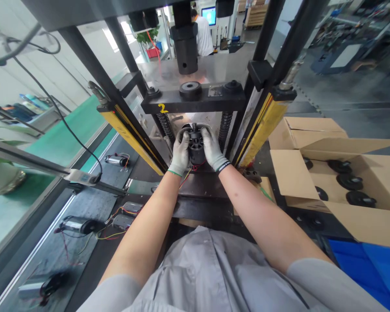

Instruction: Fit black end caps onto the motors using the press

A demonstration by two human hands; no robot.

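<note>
Two gloved hands meet in the middle of your view: your left hand (pixel 181 149) and right hand (pixel 212 149) close their fingers around a black motor (pixel 196 145) from either side, holding it upright under the dark plate of the press (pixel 195 102), between its two coil springs. Red wires hang from the motor's near end.

You sit at a dark metal bench with a yellow-striped light-curtain post (pixel 130 138) on the left and another on the right. To the near left a conveyor belt (pixel 68 242) carries more motors with loose wires (pixel 79 225). On your right an open cardboard box (pixel 344 173) holds black round parts (pixel 349 181). Beyond the press the workshop floor runs far back, where a person in a white shirt (pixel 204 37) stands at a monitor. A green floor strip shows on the far left.

Your palms cover the motor's sides, so its lower end and what it rests on are hidden. The nearest motor on the belt is blurred, and the box is cut off at the right edge.
</note>
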